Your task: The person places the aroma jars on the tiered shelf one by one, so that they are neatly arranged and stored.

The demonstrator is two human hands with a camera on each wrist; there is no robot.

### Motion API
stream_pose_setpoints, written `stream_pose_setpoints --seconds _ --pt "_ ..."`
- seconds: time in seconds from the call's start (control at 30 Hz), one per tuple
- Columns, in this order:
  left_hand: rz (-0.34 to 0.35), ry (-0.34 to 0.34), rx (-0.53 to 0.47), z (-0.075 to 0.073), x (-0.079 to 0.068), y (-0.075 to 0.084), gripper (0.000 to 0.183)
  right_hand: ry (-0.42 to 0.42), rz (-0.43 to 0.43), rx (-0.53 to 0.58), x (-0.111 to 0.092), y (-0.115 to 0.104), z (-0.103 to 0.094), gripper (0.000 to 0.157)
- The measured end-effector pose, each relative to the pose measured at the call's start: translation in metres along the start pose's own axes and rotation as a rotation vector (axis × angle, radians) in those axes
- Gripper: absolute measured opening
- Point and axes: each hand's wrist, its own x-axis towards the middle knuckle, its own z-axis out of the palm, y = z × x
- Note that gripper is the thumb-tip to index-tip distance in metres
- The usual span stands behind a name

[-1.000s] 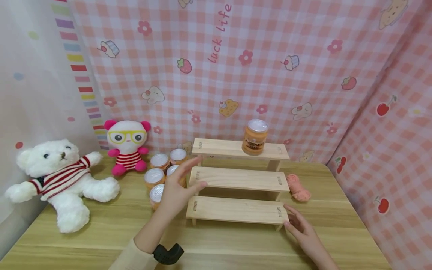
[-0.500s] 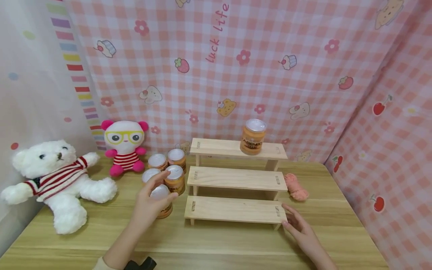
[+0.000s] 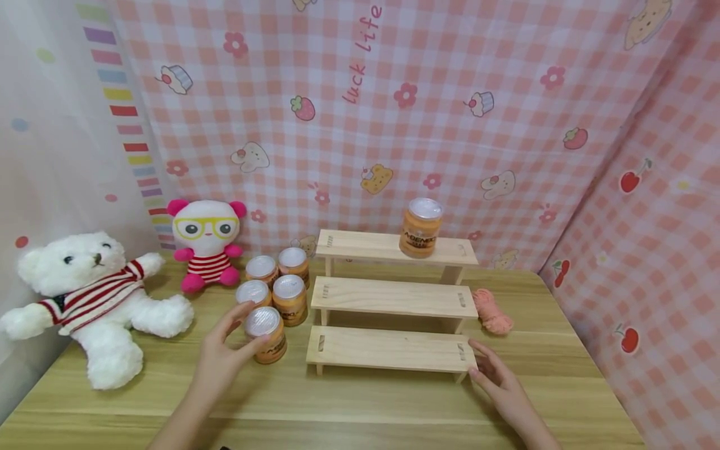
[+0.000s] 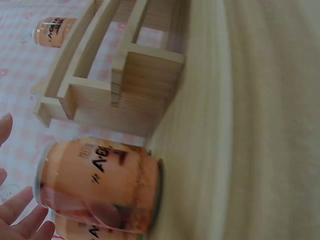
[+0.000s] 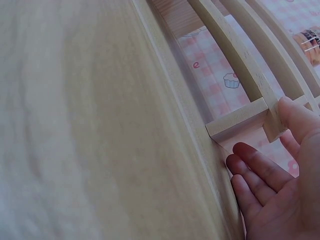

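My left hand (image 3: 218, 357) is beside the front can (image 3: 271, 345), an orange can with a silvery lid and dark lettering. Its thumb and fingers are spread around the near left side of the lid; in the left wrist view the fingers (image 4: 22, 216) lie close to the lid's rim. Several matching cans (image 3: 290, 306) stand grouped just behind. At the right end of the three-step wooden rack (image 3: 390, 350), my right hand (image 3: 503, 389) pinches the lowest board between thumb and index finger, the other fingers loose. Another can (image 3: 419, 234) stands upright on the top step.
A white teddy bear (image 3: 101, 306) sits at the left of the wooden table (image 3: 360, 412), beside a pink and white plush toy (image 3: 208, 250). A skein of peach yarn (image 3: 493, 312) lies right of the rack. Checked cloth (image 3: 349, 137) hangs behind.
My left hand has moved left and down from the rack's left end to the front can. The right hand stays on the lowest step. The view has shifted slightly.
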Motion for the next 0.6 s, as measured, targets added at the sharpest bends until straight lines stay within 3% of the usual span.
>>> stream_pose_setpoints --seconds 0.13,0.37,0.6 --pt "0.022 0.015 0.009 0.000 -0.003 -0.008 0.061 0.000 0.013 -0.001 0.000 0.000 0.000 0.048" --pt "-0.036 0.002 0.040 0.002 -0.008 -0.019 0.066 -0.005 0.013 0.003 0.000 0.000 0.001 0.047" --pt "-0.037 0.002 0.034 0.007 -0.011 -0.025 0.068 -0.012 -0.013 0.006 -0.001 0.000 0.000 0.047"
